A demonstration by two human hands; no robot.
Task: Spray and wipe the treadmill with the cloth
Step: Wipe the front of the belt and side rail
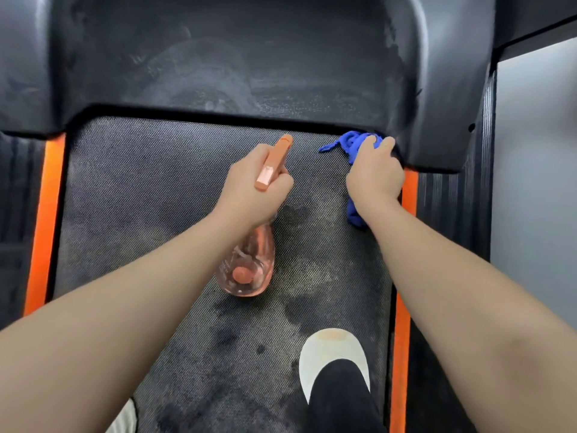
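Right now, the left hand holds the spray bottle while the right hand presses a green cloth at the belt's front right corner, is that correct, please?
Nearly: the cloth is blue, not green. The head view shows the left hand gripping the spray bottle and the right hand pressing that cloth at the belt's front right corner.

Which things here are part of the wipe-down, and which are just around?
In the job:
- cloth, gripped by right hand
- spray bottle, held by left hand
- treadmill belt
- motor cover

Just around:
- shoe on the belt
- orange side strips
- wall
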